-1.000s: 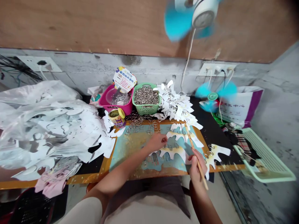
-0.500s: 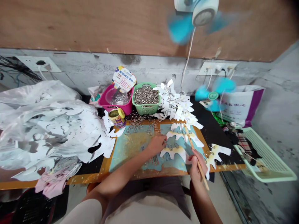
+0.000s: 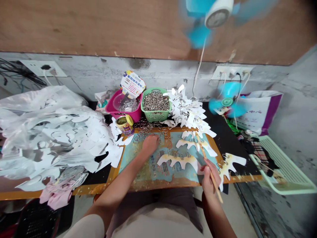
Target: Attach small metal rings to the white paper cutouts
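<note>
Basket (image 3: pixel 156 115) mint grn, tub (image 3: pixel 123 110) hot pink, fan blades (image 3: pixel 233 89) turquoise, paper cutouts (image 3: pixel 178 160) wht w/ yellow edges, mat (image 3: pixel 138 162) teal w/ orange border, cloth (image 3: pixel 256 152) plaid.

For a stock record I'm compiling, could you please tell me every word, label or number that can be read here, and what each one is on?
"中心", in purple on the white carrier bag; any characters before it are hidden or unclear.
The printed card sign: coloured Chinese heading, too small to read.
The can with the yellow lid: label too blurred to read.
</note>
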Demonstrator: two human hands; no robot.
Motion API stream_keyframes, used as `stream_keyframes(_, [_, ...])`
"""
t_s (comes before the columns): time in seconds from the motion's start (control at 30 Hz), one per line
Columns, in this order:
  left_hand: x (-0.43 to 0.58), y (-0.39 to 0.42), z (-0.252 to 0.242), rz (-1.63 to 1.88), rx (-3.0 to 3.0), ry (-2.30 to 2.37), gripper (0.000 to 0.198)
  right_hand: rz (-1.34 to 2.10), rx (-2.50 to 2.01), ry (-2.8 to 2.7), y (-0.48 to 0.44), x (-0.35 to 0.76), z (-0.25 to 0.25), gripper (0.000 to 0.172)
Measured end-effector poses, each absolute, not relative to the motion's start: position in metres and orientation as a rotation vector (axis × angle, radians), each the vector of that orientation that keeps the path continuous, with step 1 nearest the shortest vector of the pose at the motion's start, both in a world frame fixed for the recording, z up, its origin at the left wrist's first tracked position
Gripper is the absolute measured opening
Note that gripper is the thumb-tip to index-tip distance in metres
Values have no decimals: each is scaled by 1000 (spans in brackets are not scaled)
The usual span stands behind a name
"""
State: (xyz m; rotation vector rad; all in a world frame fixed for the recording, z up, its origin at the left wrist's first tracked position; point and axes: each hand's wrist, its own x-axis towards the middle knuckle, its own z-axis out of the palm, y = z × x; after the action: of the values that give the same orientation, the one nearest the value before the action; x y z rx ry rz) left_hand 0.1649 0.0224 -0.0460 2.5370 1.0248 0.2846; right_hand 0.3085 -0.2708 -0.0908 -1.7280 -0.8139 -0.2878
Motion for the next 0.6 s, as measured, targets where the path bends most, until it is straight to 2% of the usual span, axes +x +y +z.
stream_keyframes(0.13, [163, 12, -39, 297, 2528, 770, 16, -283, -1713, -827, -270, 308, -89, 29])
stream_keyframes(0.4, [158, -11, -20, 144, 2443, 87, 37, -284, -1712, -823, -270, 307, -88, 27])
stream_keyframes(0.6, [163, -12, -22, 27, 2425, -42, 45, -272, -1685, -851, -270, 308, -89, 26])
